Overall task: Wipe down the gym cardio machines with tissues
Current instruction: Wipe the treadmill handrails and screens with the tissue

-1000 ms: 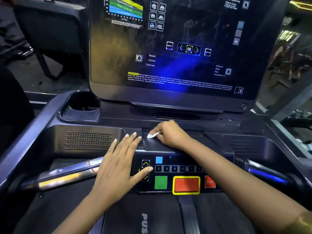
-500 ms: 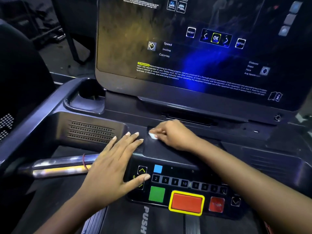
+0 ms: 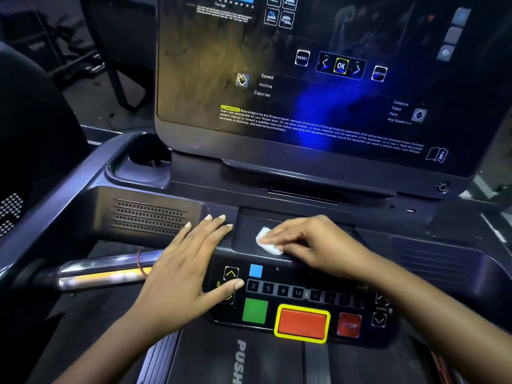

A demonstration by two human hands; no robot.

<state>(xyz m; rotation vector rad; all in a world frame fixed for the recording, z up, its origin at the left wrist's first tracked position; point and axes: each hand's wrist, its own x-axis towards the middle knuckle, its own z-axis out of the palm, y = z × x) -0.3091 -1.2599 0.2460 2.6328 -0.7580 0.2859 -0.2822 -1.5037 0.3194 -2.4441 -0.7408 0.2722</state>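
Left to right: cup holder (image 3: 138, 164), nothing discernible in its dark well; left hand (image 3: 182, 264), spread flat, resting on the console edge; right hand (image 3: 313, 242), fingers nearly straight, pressing the tissue (image 3: 267, 242) into the shallow recess (image 3: 277, 220) above the keypad (image 3: 304, 293). Wiping seems early: the display (image 3: 221, 65) looks smudged.

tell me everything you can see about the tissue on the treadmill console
The tissue is a small white wad, soft and crumpled like paper, not spread flat. It lies on the dark flat panel of the treadmill console, just above the number buttons. The right hand presses it down with nearly straight fingers laid across its middle, so only its crumpled edges show around them.
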